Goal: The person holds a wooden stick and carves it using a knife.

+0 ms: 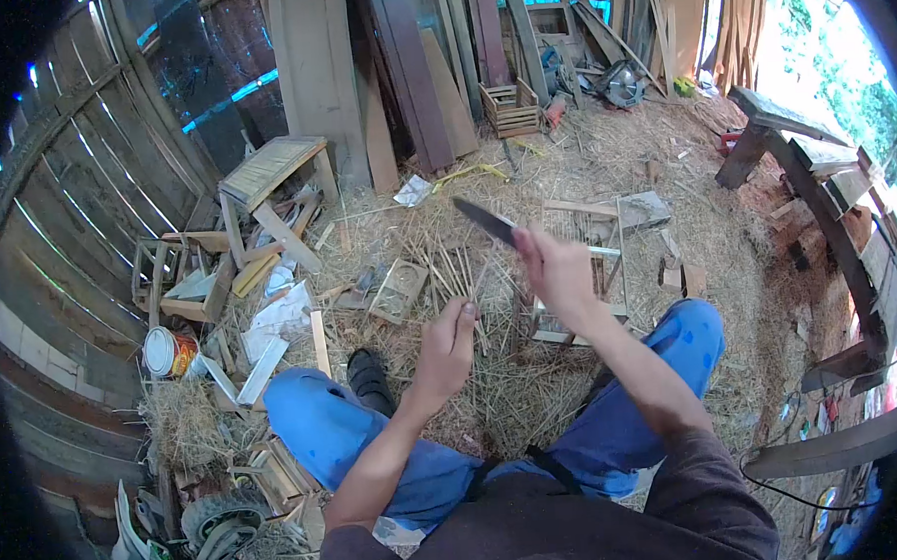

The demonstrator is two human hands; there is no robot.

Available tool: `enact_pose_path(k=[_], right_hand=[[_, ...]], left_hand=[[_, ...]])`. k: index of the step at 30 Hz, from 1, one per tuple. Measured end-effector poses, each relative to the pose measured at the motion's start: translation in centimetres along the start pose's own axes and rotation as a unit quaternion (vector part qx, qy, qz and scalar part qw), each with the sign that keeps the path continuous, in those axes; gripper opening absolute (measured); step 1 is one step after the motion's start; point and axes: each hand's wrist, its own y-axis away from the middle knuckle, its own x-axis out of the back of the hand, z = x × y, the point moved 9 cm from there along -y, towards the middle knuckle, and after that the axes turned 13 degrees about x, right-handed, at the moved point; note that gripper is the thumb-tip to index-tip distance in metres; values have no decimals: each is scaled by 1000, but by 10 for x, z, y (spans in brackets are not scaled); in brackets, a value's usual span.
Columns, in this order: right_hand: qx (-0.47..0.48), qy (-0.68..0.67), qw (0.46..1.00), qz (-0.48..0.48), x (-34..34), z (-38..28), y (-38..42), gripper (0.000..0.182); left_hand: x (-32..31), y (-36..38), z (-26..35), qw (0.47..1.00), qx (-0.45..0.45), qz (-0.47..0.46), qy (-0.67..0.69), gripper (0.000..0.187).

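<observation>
Forearms [648, 376] angle inward from the lower frame: the left hand [446, 345], near centre, has its thumb uppermost and pinches a thin pale stick [482, 281]; the right hand [557, 278], higher and further right, is closed around a knife [484, 221], handle hidden. The dark, tapered blade points upper left, apart from the stick. Slender straight sticks [448, 268] fan over coarse straw beside a rectangular wooden piece [400, 290]. Right of centre lies an open wooden frame [622, 242]; straw-strewn ground [754, 287] spreads toward the rough plank bench [834, 223] at the right edge.
</observation>
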Motion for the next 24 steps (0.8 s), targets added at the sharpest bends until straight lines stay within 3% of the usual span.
enact_pose_path(k=[3,4,7,13,16,19,20,23,24], right_hand=[[65,-12,997,36,0,-18,15,18],[87,25,996,4,-6,-22,19,17],[35,-20,998,58,7,-3,2,22],[99,11,995,-2,-9,-24,17,23],[-9,-7,999,33,11,6,-4,23],[87,3,996,20,-5,-14,22,22],[78,28,997,-10,-15,-15,27,16],[51,-43,995,74,5,-1,6,17],[-38,-15,999,-1,-2,21,3,13]], left_hand=[[-1,3,1,998,-33,54,-15,22],[-2,4,-1,998,-33,56,-15,22],[2,5,-1,996,-45,67,-25,23],[0,3,-1,998,-23,53,-10,25],[3,3,4,998,-30,55,12,27],[-5,3,-5,999,-10,27,34,29],[-7,1,-14,999,12,9,47,29],[-8,-1,-20,996,52,-41,63,29],[-9,-1,-21,994,62,-57,67,29]])
